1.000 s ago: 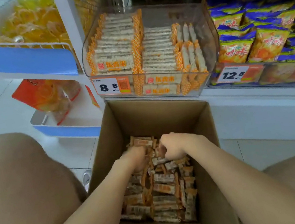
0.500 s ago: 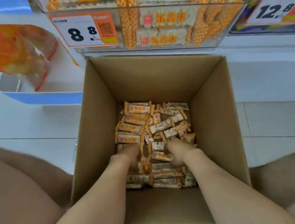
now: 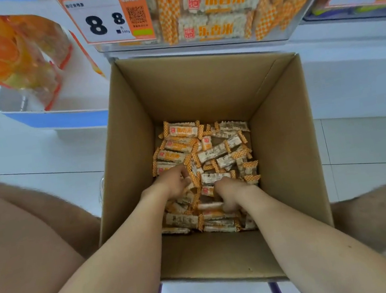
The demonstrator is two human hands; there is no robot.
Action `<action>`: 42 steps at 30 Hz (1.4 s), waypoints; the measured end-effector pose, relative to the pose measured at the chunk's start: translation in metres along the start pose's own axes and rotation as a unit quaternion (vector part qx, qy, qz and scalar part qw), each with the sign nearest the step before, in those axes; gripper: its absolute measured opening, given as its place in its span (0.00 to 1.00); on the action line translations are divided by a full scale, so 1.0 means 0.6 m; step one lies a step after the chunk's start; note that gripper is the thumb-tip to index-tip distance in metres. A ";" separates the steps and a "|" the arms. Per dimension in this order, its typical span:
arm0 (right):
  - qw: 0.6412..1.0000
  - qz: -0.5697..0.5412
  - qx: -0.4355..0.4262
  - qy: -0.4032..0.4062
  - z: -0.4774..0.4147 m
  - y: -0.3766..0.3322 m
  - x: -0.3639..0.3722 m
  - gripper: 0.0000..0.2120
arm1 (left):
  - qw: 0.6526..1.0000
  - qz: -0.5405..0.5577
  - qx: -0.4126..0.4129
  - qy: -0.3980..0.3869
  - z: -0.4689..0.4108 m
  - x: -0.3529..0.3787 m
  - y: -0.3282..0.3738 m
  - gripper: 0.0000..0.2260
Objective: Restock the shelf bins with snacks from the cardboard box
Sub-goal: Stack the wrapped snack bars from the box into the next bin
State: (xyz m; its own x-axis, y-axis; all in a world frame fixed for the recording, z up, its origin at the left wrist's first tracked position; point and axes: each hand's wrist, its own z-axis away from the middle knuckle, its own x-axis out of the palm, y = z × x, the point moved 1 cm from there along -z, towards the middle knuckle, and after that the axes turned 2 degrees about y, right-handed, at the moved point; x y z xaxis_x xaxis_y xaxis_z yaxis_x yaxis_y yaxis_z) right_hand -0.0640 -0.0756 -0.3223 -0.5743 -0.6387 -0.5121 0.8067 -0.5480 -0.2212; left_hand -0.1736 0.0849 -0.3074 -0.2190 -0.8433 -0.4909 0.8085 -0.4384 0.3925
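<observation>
Digging in cardboard box point(image 3: 282, 133) | left hand point(image 3: 173, 182), right hand point(image 3: 231, 194) among snack bars point(image 3: 182, 151) | fingers buried — grip unclear

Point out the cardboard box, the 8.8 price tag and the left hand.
cardboard box point(image 3: 206, 89): head view, inner far wall.
8.8 price tag point(image 3: 105, 22): head view, on the digits.
left hand point(image 3: 173, 182): head view, back of hand.

Open brown corrugated cardboard box point(image 3: 194, 91): matt. Orange-checked snack bars point(image 3: 180, 130): glossy plastic wrappers. Clear plastic shelf bin point(image 3: 197, 42): smooth, glossy.
</observation>
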 end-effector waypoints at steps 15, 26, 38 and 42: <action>0.776 -0.577 0.031 0.254 0.051 0.020 -0.095 0.16 | 0.944 0.323 -0.038 0.052 0.049 -0.058 0.044 0.13; 0.712 -0.473 -0.060 0.516 0.166 -0.013 -0.222 0.11 | 0.904 0.374 0.172 0.117 0.172 -0.195 0.157 0.18; 0.693 0.006 -0.136 0.708 0.339 -0.040 -0.336 0.20 | 0.889 0.210 0.355 0.200 0.337 -0.330 0.267 0.21; 0.717 -0.004 -0.198 0.668 0.379 -0.039 -0.378 0.20 | 0.873 0.189 0.368 0.257 0.367 -0.359 0.299 0.12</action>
State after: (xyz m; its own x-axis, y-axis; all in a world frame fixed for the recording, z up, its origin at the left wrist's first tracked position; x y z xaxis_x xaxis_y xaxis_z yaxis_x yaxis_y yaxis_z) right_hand 0.0158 -0.0410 -0.0123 -0.1457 0.5968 -0.7891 0.9326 -0.1834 -0.3109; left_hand -0.1016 0.1194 0.0400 0.4153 -0.8024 -0.4286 0.1585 -0.4001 0.9027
